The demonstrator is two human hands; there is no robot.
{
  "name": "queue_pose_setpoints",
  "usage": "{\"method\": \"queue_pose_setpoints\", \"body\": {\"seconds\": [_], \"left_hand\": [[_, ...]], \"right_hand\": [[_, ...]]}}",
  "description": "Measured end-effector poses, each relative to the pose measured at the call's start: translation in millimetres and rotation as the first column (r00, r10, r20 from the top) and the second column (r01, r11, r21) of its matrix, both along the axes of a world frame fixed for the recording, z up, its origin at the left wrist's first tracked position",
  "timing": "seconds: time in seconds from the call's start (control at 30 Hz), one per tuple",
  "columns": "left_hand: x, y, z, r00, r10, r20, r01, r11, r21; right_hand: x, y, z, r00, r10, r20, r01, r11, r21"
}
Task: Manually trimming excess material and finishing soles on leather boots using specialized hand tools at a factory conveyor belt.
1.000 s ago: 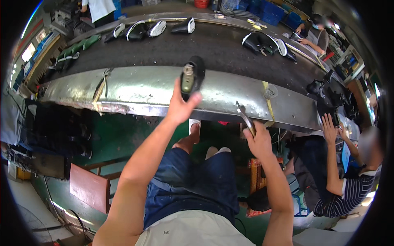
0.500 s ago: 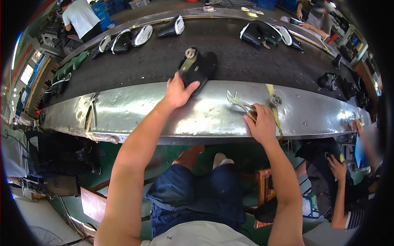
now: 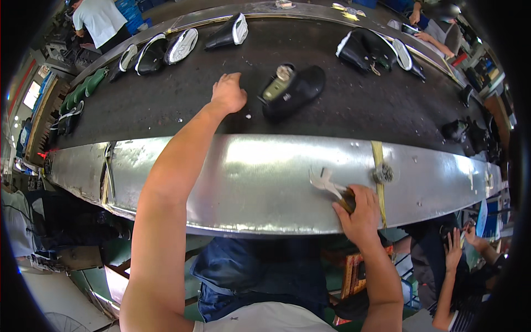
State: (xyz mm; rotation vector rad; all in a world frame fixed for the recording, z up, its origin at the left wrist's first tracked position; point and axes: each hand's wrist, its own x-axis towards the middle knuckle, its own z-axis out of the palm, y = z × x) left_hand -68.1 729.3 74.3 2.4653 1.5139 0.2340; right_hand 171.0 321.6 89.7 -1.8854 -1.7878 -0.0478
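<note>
My left hand (image 3: 228, 93) reaches out over the dark belt with nothing in it, its fingers loosely bent and the thumb apart. To its right on the belt sits a black shoe upper (image 3: 298, 93) on a green last with a round metal fitting at the heel end. It is slightly blurred, and no hand touches it. My right hand (image 3: 360, 213) is closed around the handles of lasting pincers (image 3: 327, 181), low over the metal ledge. Their pale metal jaws point to the far left.
The metal ledge (image 3: 265, 191) runs along the near side of the belt (image 3: 182, 99). A round tub of small metal bits (image 3: 384, 173) stands on it by a yellow strap (image 3: 378, 149). Black shoes with white soles (image 3: 182, 47) line the far side; green lasts (image 3: 83, 88) lie left. Other people work around.
My left hand has let go of the black shoe upper and moved farther out and left. The shoe now lies farther right on the belt. My right hand keeps the pincers.
</note>
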Motion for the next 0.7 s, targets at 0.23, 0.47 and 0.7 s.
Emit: {"method": "queue_pose_setpoints", "body": {"seconds": [0.23, 0.47, 0.7], "left_hand": [[18.2, 114.5, -21.1, 0.983, 0.181, 0.029, -0.180, 0.921, 0.344], [46.8, 208.0, -14.5, 0.877, 0.231, -0.422, 0.049, 0.829, 0.556], [22.5, 262.3, -2.8, 0.949, 0.082, -0.305, 0.064, 0.896, 0.440]], "right_hand": [[9.5, 5.5, -2.6, 0.999, 0.009, -0.036, -0.014, 0.991, -0.131], [15.1, 11.2, -0.2, 0.995, 0.100, -0.009, -0.100, 0.979, -0.176], [10.7, 16.0, -0.2, 0.993, 0.106, -0.057, -0.115, 0.975, -0.191]]}}
